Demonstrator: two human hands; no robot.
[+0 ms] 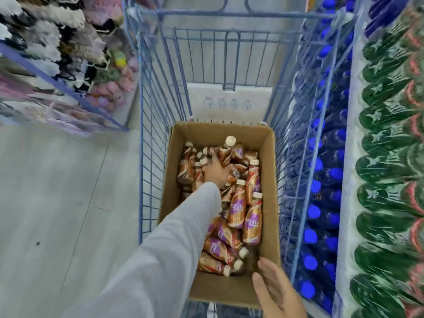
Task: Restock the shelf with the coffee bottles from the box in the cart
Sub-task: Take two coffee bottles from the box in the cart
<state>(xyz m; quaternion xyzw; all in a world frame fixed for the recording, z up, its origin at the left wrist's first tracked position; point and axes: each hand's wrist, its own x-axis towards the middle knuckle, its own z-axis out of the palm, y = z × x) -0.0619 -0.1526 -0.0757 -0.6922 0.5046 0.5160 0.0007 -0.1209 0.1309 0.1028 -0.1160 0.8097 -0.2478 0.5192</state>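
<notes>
From where I stand, the blue wire cart (160, 88) is parked in the aisle with an open cardboard box (268, 180) sitting in its basket, at the end nearest the person. The coffee bottles (237, 210) are all in that box: a loose heap of brown and purple labelled bottles with cream caps. Most lie on their sides, and they are piled up more along the right wall. One bottle (229, 145) at the far end tilts up with its cap above the others.

The person's left arm, in a grey sleeve (174, 237), is stretched down into the box. The left hand (216, 172) is on the pile at the far end, just below that tilted bottle, with its fingers down among the bottles. I cannot tell whether they are closed around one or only lying on the heap. The right hand (277, 292) is at the near right corner of the box, with its fingers straight and loosely apart, holding nothing. The fingertips are at the inside of the box wall.

Behind the box, a white carton (229, 104) printed with faint bottle outlines lies in the cart. Close along the cart's right side runs shelving with rows of dark blue-capped bottles (314, 212), and green packs (385, 157) beyond them. On the left, across the pale floor (57, 191), a rack (57, 42) holds fluffy goods, which are blurred
</notes>
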